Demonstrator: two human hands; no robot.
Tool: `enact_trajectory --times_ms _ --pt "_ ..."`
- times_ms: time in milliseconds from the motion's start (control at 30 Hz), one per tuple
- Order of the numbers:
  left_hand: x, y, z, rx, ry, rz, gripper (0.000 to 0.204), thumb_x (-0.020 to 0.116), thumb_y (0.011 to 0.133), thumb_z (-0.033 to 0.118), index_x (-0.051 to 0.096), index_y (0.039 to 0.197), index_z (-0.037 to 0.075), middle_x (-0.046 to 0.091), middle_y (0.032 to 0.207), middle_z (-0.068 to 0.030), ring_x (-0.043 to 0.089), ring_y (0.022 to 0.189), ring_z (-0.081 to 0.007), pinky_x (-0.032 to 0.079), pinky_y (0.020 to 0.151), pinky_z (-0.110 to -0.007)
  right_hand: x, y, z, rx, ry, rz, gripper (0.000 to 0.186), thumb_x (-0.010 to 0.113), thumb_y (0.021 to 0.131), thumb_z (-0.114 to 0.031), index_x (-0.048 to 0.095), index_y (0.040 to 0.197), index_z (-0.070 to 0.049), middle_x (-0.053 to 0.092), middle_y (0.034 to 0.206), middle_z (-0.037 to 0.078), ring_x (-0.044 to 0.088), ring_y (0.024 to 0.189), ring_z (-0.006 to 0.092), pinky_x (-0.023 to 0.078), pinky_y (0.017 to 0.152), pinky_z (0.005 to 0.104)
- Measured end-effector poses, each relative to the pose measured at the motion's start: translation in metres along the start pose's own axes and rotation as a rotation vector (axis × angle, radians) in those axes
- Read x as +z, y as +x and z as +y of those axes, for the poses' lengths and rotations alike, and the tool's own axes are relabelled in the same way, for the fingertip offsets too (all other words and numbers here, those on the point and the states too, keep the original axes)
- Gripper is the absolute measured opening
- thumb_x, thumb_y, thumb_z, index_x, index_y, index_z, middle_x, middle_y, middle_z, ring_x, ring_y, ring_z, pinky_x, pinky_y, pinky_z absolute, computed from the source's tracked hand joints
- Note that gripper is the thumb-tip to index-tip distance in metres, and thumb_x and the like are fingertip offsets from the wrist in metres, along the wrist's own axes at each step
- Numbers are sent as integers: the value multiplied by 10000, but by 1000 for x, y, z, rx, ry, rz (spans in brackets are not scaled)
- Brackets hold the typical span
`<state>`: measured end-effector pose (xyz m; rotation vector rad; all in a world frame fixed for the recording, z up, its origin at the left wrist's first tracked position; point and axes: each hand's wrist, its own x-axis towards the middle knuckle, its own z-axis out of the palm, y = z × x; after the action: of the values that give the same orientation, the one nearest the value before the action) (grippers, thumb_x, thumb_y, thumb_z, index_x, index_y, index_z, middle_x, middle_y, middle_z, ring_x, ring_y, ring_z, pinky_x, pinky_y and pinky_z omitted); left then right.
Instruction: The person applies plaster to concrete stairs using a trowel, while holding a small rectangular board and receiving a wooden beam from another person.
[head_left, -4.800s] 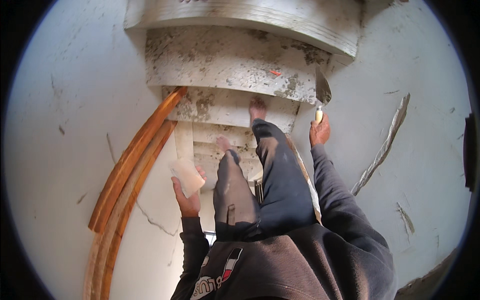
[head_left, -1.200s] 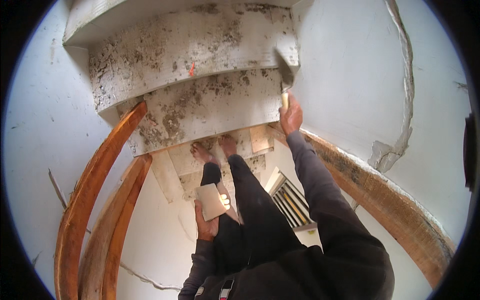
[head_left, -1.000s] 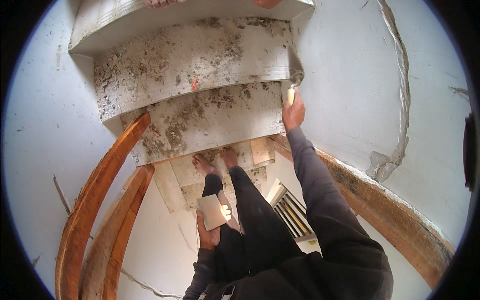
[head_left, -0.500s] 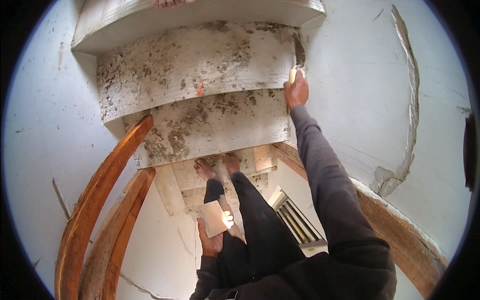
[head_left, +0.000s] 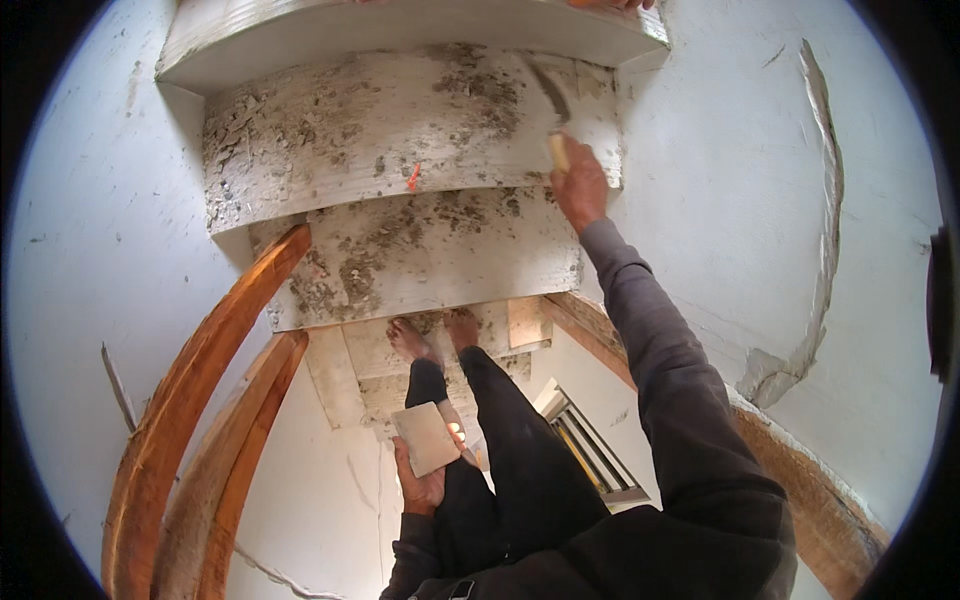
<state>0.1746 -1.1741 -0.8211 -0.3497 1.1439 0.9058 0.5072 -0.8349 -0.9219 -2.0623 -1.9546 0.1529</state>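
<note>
One likely light, stiff trowel (head_left: pixel 552 95): right hand (head_left: pixel 581 188) grips its handle (head_left: pixel 559 153), left hand (head_left: pixel 421 487) clasps a pale plate (head_left: pixel 427 438).

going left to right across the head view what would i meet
Curved beams → left hand with a flat pale piece → right hand gripping a trowel → jagged wall groove.
</note>
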Motion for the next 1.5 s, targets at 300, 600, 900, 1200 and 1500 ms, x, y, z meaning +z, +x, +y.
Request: enact_trajectory --times_ms 300,600,900,1200,1500 --pt "3 -5 0 10 -18 -24 826 317 933 688 443 1350 -14 624 1142 -240 632 1012 -322 509 895 -429 31 -14 7 -26 6 -107 618 648 801 -104 422 1376 -121 548 1075 162 609 911 366 514 750 461" --pt "10 -8 0 18 -59 -87 857 317 924 703 402 1377 -19 602 1170 -227 630 1026 -300 520 896 -427 1 -69 -45 -243 315 -483 724 619 771 -58 392 1445 -196 556 1077 151 584 902 374 503 769 435" --pt "8 -13 -4 -15 -63 -57 880 412 883 720 402 1380 -7 592 1177 -196 611 1021 -286 501 900 -407 7 -48 -8 16 39 -135 735 609 768 -37 386 1451 -188 543 1050 169 583 871 385 498 723 455" --pt "9 -14 0 8 -35 -69 878 401 885 725 408 1373 -5 585 1184 -178 607 1011 -271 495 897 -395 -1 -113 -50 -148 280 -399 717 613 757 -52 404 1427 -201 540 1065 154 598 893 368 513 751 455" --pt "6 -15 -4 8 -59 -41 865 356 906 715 405 1380 -7 597 1181 -218 621 1034 -304 506 906 -418 -2 -116 -25 65 114 -190 713 602 761 -50 390 1433 -155 529 1028 166 596 884 371 511 737 457"
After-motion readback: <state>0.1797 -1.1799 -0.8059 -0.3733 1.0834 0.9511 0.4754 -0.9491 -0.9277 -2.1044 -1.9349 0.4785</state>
